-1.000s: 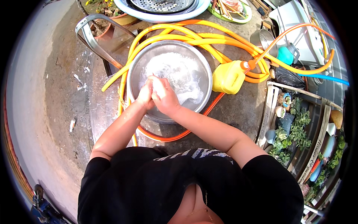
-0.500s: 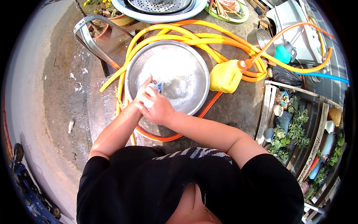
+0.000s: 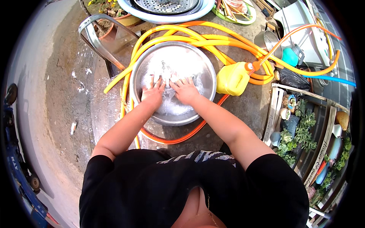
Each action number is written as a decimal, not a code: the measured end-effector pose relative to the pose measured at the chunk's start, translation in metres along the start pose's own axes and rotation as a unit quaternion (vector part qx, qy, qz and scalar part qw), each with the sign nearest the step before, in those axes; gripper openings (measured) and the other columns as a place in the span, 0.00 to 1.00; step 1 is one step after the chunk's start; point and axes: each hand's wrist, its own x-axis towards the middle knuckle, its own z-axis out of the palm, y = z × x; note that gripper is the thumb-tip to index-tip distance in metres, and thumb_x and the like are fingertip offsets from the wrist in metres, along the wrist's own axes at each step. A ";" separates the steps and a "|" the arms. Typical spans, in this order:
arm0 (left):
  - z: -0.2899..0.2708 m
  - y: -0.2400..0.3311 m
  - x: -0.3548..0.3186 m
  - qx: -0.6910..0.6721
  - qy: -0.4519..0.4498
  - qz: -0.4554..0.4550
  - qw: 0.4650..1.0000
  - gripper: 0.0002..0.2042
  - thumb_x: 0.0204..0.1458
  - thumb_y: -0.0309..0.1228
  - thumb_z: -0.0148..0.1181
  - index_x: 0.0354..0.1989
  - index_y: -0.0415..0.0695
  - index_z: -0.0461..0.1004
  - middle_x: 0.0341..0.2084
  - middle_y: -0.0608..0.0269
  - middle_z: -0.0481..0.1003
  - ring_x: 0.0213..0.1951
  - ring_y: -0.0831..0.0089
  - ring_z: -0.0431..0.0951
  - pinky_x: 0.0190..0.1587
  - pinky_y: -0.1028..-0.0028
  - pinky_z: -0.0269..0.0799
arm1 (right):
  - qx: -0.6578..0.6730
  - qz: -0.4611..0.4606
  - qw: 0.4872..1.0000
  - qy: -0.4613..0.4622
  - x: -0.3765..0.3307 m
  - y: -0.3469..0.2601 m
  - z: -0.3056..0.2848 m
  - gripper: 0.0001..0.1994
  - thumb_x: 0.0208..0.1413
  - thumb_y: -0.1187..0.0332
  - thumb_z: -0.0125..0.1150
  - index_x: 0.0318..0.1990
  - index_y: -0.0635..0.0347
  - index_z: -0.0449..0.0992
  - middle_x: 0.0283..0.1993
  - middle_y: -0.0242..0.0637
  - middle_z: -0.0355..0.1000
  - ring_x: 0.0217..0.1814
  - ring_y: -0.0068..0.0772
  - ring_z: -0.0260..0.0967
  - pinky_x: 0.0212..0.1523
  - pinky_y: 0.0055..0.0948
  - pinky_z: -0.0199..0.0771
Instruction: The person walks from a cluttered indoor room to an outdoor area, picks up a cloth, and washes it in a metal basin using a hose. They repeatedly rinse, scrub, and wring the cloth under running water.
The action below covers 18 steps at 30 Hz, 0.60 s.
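A round metal basin [image 3: 135, 76] stands on the ground in front of me, with white suds [image 3: 175, 109] and glaring sunlight inside. My left hand [image 3: 153, 95] lies over the suds in its left half, fingers stretched forward and apart. Beside it, my right hand [image 3: 185, 91] is spread the same way near the middle. The fingertips of both hands reach a whitish, wet-looking patch that is too bright to make out. I see nothing gripped in either hand.
A yellow jug [image 3: 232, 79] stands against the basin's right side. Thick orange hoses [image 3: 171, 38] loop behind it. A metal-framed chair [image 3: 99, 45] is at the far left, a blue tub [image 3: 167, 18] at the back. Wooden planters [image 3: 320, 150] line the right.
My hands were clasped together above the basin's near left edge. They have parted and moved forward into the basin, the fingers now spread.
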 end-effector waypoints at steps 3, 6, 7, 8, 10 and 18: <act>0.036 -0.020 0.020 -0.187 0.065 0.004 0.980 0.31 0.58 0.34 0.47 0.71 0.57 0.45 0.71 0.65 0.41 0.69 0.51 0.46 0.62 0.48 0.57 | 0.042 0.168 0.972 -0.161 0.025 0.006 -0.029 0.19 0.55 0.59 0.54 0.52 0.56 0.72 0.52 0.50 0.71 0.53 0.49 0.69 0.61 0.54 0.56; 0.031 -0.026 0.042 -0.502 0.159 -0.009 0.850 0.28 0.59 0.38 0.48 0.68 0.54 0.51 0.68 0.59 0.50 0.64 0.55 0.58 0.59 0.55 0.62 | 0.206 0.382 0.901 -0.020 0.031 0.005 -0.005 0.22 0.55 0.61 0.53 0.57 0.55 0.65 0.49 0.50 0.72 0.54 0.52 0.68 0.57 0.46 0.65; 0.021 -0.016 0.036 -0.637 0.163 -0.083 0.749 0.25 0.60 0.39 0.49 0.66 0.53 0.55 0.65 0.58 0.55 0.61 0.58 0.62 0.57 0.60 0.64 | 0.315 0.375 0.871 0.041 0.031 0.001 -0.002 0.24 0.53 0.61 0.55 0.58 0.56 0.63 0.47 0.52 0.72 0.51 0.54 0.69 0.54 0.45 0.67; 0.013 -0.009 0.019 -0.751 0.163 -0.170 0.616 0.23 0.60 0.41 0.49 0.63 0.51 0.60 0.62 0.56 0.60 0.57 0.61 0.67 0.55 0.65 0.66 | 0.423 0.352 0.830 0.088 0.029 -0.023 -0.011 0.27 0.51 0.62 0.57 0.59 0.57 0.61 0.46 0.54 0.72 0.49 0.57 0.70 0.51 0.45 0.69; 0.011 0.001 0.000 -0.885 0.127 -0.203 0.400 0.17 0.62 0.42 0.49 0.56 0.50 0.67 0.42 0.59 0.73 0.42 0.70 0.74 0.41 0.70 0.72 | 0.465 0.209 0.858 0.067 0.011 -0.085 -0.071 0.29 0.52 0.61 0.58 0.61 0.55 0.57 0.44 0.54 0.73 0.45 0.59 0.72 0.50 0.48 0.68; -0.007 0.023 -0.012 -0.943 0.113 -0.100 0.296 0.15 0.62 0.46 0.48 0.41 0.46 0.70 0.33 0.63 0.73 0.34 0.72 0.74 0.32 0.66 0.72 | 0.160 0.205 0.961 -0.095 0.044 -0.061 -0.101 0.16 0.57 0.56 0.53 0.45 0.57 0.68 0.47 0.52 0.70 0.41 0.50 0.74 0.40 0.43 0.75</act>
